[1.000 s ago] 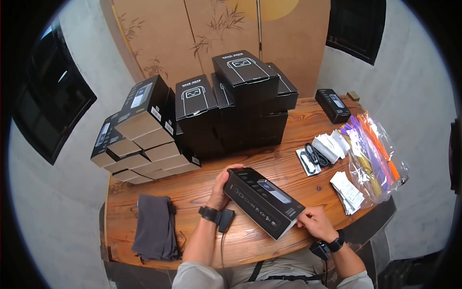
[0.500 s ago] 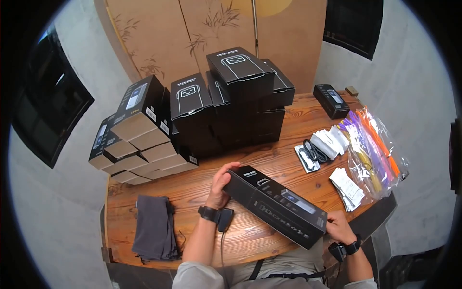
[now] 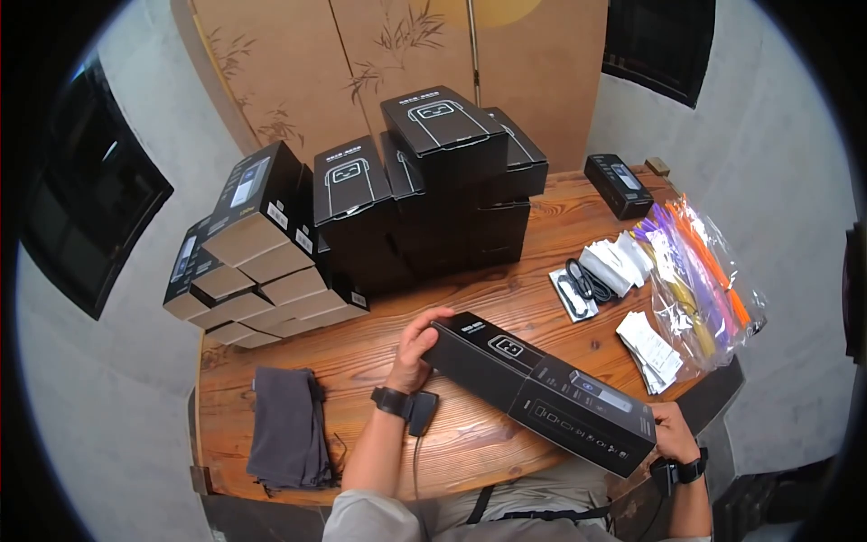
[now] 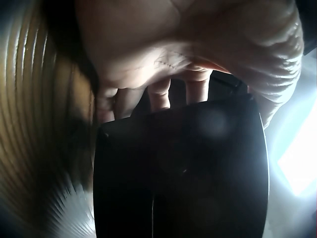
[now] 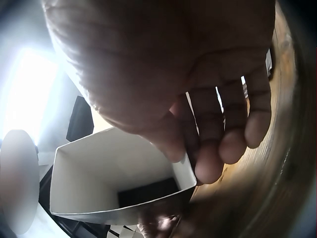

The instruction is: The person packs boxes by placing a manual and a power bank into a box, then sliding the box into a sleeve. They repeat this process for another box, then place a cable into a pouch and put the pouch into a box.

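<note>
A black box [image 3: 477,375] with a white line-drawn face lies slanted in front of the person. Its far left end is held by the left hand [image 3: 415,350], whose fingers wrap over the edge. A printed black sleeve [image 3: 587,426] covers the right part of this box. At the sleeve's open end, the right hand [image 3: 674,434] pinches its edge between thumb and fingers. In the right wrist view, the sleeve's pale inside [image 5: 94,168] is visible, with the dark box end deeper within. The left wrist view shows the left palm [image 4: 188,54] over the dark box [image 4: 183,173].
Stacked black boxes [image 3: 442,217] and sleeved boxes with pale ends [image 3: 275,291] stand at the back and left. Folded grey cloth pouches [image 3: 284,429] lie at left. On the right are cables [image 3: 587,282], paper slips [image 3: 648,352], bagged colourful strips [image 3: 695,280] and one small box [image 3: 619,187].
The right hand has moved rightward, drawing the printed sleeve along the box. More of the box and its white face drawing now shows. The left hand has stayed nearly in place.
</note>
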Tool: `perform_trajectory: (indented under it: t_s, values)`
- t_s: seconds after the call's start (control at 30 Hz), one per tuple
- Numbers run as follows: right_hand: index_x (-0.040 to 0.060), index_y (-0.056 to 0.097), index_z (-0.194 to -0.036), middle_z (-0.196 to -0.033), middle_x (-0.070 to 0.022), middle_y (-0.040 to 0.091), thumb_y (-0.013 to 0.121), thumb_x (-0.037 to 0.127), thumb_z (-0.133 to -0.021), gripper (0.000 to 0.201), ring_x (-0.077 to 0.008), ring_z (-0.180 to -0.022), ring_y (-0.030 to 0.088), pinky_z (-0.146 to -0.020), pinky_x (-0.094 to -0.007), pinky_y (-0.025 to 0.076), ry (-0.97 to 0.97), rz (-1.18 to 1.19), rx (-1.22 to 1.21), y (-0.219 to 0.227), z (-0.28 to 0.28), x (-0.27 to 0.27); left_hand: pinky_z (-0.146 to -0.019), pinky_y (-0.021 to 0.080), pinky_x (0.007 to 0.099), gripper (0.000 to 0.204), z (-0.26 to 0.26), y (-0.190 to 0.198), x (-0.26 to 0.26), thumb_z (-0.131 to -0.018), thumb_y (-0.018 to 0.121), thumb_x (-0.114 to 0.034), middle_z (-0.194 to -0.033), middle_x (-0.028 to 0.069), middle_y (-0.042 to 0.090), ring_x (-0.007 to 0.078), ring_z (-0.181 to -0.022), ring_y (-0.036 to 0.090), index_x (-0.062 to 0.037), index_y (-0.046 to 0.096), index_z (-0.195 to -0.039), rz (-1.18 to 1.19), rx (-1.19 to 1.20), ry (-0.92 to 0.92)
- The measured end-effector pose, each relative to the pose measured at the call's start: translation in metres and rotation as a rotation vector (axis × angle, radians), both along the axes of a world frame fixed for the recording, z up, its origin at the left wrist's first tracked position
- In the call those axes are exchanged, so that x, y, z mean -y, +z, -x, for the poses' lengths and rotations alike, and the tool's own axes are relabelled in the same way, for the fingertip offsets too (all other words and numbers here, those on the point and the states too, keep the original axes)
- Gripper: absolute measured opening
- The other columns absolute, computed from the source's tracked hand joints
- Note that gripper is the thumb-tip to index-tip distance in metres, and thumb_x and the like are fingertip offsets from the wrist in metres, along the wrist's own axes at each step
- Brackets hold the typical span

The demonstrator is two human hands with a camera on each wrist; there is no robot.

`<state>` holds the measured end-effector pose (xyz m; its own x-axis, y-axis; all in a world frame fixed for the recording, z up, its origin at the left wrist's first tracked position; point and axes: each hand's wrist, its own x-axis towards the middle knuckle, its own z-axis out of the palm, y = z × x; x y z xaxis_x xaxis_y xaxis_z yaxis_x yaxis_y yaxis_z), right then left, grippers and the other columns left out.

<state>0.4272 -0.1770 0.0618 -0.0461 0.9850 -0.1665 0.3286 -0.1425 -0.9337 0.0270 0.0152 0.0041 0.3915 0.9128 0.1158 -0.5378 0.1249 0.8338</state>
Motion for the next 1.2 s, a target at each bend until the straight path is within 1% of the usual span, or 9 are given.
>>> perform_trajectory:
  t_s: [0.37,0.6,0.7,0.8,0.9,1.0,1.07,1.1,1.2]
  values:
    - [-0.0094,0.067,-0.093,-0.077,0.0,0.067,0.062,0.006,-0.088,0.017,-0.0043,-0.073,0.054,-0.065,-0.0221,0.046,-0.017,0.054,-0.002,0.006,-0.01,0.007,-0.088,0.048,0.0252,0.047,-0.004,0.001,0.003,-0.086,0.07,-0.03,-0.108,0.0056,0.063,0.0129,-0.098,0.061,-0.0027,0.059,-0.122,-0.027,-0.057,0.0]
    - [-0.0094,0.068,-0.094,-0.079,0.0005,0.067,0.062,0.006,-0.088,0.017,-0.0043,-0.074,0.055,-0.066,-0.022,0.047,-0.038,0.079,-0.01,0.001,-0.016,0.011,-0.088,0.047,0.0252,0.046,-0.004,-0.002,0.002,-0.086,0.069,-0.03,-0.107,0.0052,0.063,0.0132,-0.098,0.061,-0.0029,0.06,-0.121,-0.03,-0.068,0.014]
    - [-0.0093,0.068,-0.094,-0.079,0.0009,0.068,0.062,0.006,-0.088,0.017,-0.0042,-0.074,0.055,-0.066,-0.0219,0.047,-0.042,0.073,-0.006,0.006,-0.017,0.012,-0.089,0.046,0.0255,0.044,-0.004,-0.002,0.003,-0.086,0.069,-0.03,-0.107,0.005,0.063,0.0131,-0.098,0.06,-0.0031,0.06,-0.12,-0.028,-0.08,0.003]
    - [-0.0091,0.068,-0.092,-0.079,0.0018,0.067,0.063,0.006,-0.088,0.017,-0.0039,-0.074,0.055,-0.066,-0.0218,0.047,-0.064,0.073,-0.01,0.005,-0.017,0.012,-0.092,0.044,0.0268,0.045,-0.005,-0.002,0.004,-0.087,0.067,-0.031,-0.11,0.0058,0.062,0.0133,-0.102,0.058,-0.0029,0.061,-0.121,-0.06,-0.149,0.006]
    - [-0.0087,0.068,-0.087,-0.077,0.0027,0.066,0.063,0.007,-0.088,0.017,-0.0035,-0.072,0.054,-0.064,-0.0219,0.045,-0.119,0.068,-0.026,-0.005,-0.017,0.011,-0.098,0.04,0.0283,0.052,-0.007,-0.001,0.002,-0.086,0.067,-0.036,-0.115,0.0064,0.06,0.0154,-0.108,0.056,-0.0037,0.058,-0.126,-0.067,-0.195,-0.014]
    - [-0.0077,0.066,-0.082,-0.071,0.002,0.062,0.064,0.009,-0.088,0.018,-0.0036,-0.069,0.051,-0.059,-0.023,0.042,-0.121,0.03,-0.009,-0.022,-0.014,0.009,-0.103,0.037,0.0291,0.061,-0.009,0.005,0.003,-0.083,0.067,-0.042,-0.119,0.007,0.059,0.0176,-0.114,0.054,-0.0049,0.055,-0.131,-0.183,-0.231,-0.033]
    - [-0.0068,0.065,-0.08,-0.067,0.0007,0.059,0.064,0.01,-0.088,0.019,-0.0043,-0.066,0.049,-0.056,-0.0242,0.039,-0.097,-0.002,0.047,-0.03,-0.013,0.009,-0.104,0.037,0.0298,0.066,-0.008,-0.001,-0.001,-0.08,0.071,-0.041,-0.12,0.0071,0.059,0.0182,-0.115,0.054,-0.0057,0.054,-0.133,-0.247,-0.256,0.008]
    - [-0.0066,0.064,-0.08,-0.065,-0.0006,0.058,0.064,0.01,-0.088,0.018,-0.0048,-0.065,0.049,-0.056,-0.0248,0.039,-0.106,-0.019,0.057,-0.031,-0.012,0.009,-0.104,0.038,0.03,0.067,-0.007,-0.004,-0.001,-0.079,0.073,-0.041,-0.121,0.0072,0.059,0.0182,-0.115,0.054,-0.0057,0.053,-0.133,-0.244,-0.261,0.001]
    - [-0.006,0.064,-0.08,-0.063,-0.004,0.056,0.064,0.011,-0.087,0.018,-0.0064,-0.063,0.048,-0.055,-0.0262,0.038,-0.114,-0.058,0.102,-0.029,-0.011,0.008,-0.102,0.04,0.0307,0.071,-0.007,0.01,0.004,-0.074,0.078,-0.037,-0.121,0.0074,0.06,0.0177,-0.114,0.055,-0.0051,0.053,-0.133,-0.173,-0.262,-0.072]
